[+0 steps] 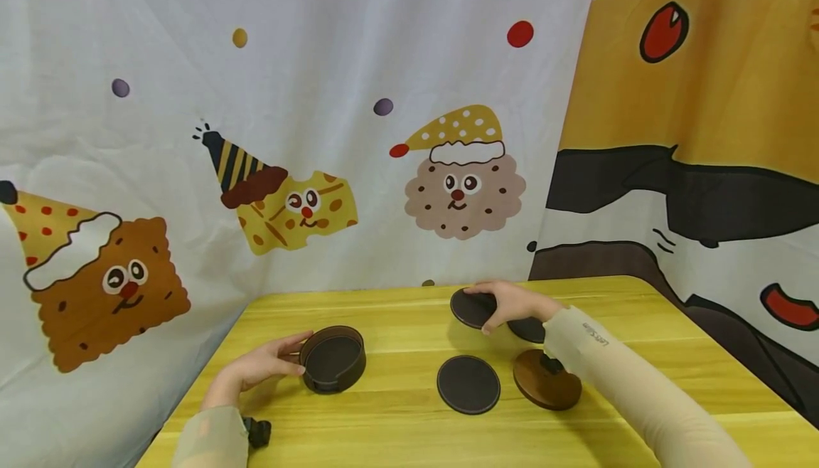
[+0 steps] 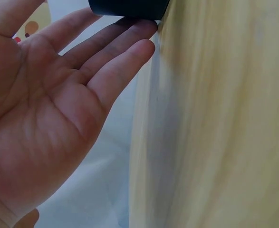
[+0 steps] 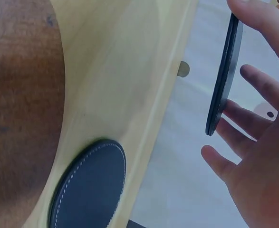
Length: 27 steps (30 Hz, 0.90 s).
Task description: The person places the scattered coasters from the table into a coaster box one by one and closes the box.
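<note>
Both the left hand (image 1: 265,363) and the right hand (image 1: 512,302) are bare. Just behind the left hand begins a pale beige left sleeve (image 1: 212,439), with a faint pinkish patch near its cuff. Behind the right hand, a cream-beige right sleeve (image 1: 640,397) runs along the forearm, slightly ragged at the cuff, where small dark lettering is printed, too small to read surely. A small, blocky black left device (image 1: 258,432) and a dark right device (image 1: 552,363) sit at the cuffs.

Matt leather-look coaster (image 1: 469,309), wood-grain table (image 1: 384,427), cloth backdrop (image 1: 333,48)
</note>
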### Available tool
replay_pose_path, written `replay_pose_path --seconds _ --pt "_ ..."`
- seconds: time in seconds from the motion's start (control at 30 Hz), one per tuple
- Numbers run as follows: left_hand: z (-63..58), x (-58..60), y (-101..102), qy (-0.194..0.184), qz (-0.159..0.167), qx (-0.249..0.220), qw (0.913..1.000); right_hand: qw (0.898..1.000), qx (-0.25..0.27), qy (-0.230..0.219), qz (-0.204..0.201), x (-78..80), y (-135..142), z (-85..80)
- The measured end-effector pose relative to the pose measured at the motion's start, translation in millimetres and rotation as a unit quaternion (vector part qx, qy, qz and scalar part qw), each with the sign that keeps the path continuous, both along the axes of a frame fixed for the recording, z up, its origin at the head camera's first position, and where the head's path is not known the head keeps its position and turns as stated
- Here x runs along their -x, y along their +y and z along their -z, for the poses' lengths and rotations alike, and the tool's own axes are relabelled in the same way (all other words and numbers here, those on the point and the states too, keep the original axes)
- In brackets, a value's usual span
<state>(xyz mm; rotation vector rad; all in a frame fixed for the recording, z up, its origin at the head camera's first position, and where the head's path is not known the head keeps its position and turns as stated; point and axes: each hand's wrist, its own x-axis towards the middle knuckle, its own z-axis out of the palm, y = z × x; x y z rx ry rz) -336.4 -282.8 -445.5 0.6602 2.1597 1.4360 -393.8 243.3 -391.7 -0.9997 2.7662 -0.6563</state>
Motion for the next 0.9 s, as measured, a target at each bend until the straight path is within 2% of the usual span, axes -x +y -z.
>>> replay_pose_path --seconds 0.1,0.5,0.67,0.9 --pt "-1.9 -0.9 0 0.000 -0.003 -0.001 1.0000 1.000 -0.001 -0.006 0.005 0.0 -6 -1.0" --pt "-1.0 -2.3 2 0.002 -0.008 0.011 0.9999 0.999 0.022 -0.028 -0.023 3.3 -39 12.6" --pt "-0.2 -1.0 1 0.005 -0.016 0.011 0.9998 0.999 0.023 -0.026 -0.042 4.7 -62 8.3" --pt "0.2 -0.5 0 0.012 -0.009 0.002 0.9999 0.998 0.009 -0.035 -0.048 3.4 -96 1.6"
